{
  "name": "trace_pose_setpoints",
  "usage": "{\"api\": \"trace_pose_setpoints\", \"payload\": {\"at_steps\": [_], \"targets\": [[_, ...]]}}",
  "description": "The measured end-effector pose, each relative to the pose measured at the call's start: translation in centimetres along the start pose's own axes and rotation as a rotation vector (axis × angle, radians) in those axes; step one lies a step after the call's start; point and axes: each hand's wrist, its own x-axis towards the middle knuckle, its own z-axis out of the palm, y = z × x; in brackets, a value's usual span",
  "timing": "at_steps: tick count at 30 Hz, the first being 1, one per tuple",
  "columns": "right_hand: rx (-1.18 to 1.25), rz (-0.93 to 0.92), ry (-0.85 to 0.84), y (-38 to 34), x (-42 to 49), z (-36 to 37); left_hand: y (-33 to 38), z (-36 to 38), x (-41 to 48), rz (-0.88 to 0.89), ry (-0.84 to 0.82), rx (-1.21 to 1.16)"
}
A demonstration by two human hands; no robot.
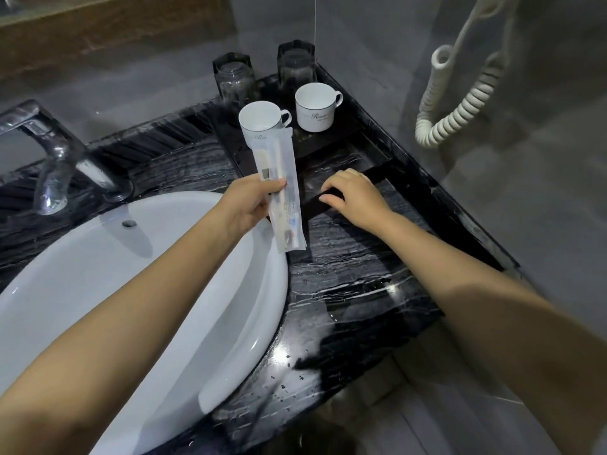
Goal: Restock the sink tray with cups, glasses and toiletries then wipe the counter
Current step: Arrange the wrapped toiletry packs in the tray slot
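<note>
Left hand (247, 205) closed around a sealed toothbrush packet (283, 192), grip pinching its middle between thumb and fingers, packet held upright-tilted above the gap between white basin (138, 274) and black tray (371, 178). Right hand (353, 197) palm-down on the tray's near rim, fingers (328, 198) curled over the dark edge, grip resting there with nothing picked up. Inside the tray at the far end: two white cups, the left cup (261, 121) partly behind the packet's top, the right cup (317, 106) just beside it, handles pointing right. Behind them, two clear glasses (235, 78) (295, 65) upside down, each capped by a dark base. Black veined bench (354, 284) wet and glossy under both forearms. Chrome tap (56, 152) at left; coiled white cord (460, 103) hanging on the grey wall at right.
</note>
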Motion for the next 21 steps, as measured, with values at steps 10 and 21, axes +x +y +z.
{"api": "trace_pose_setpoints", "payload": {"at_steps": [10,21], "targets": [[0.036,0.009,-0.027,0.4,-3.4,-0.8,-1.0,1.8,-0.5,-0.095,-0.014,0.025],[0.211,0.162,-0.053,-0.6,-6.1,-1.9,-2.2,4.6,-2.0,-0.157,-0.101,-0.023]]}}
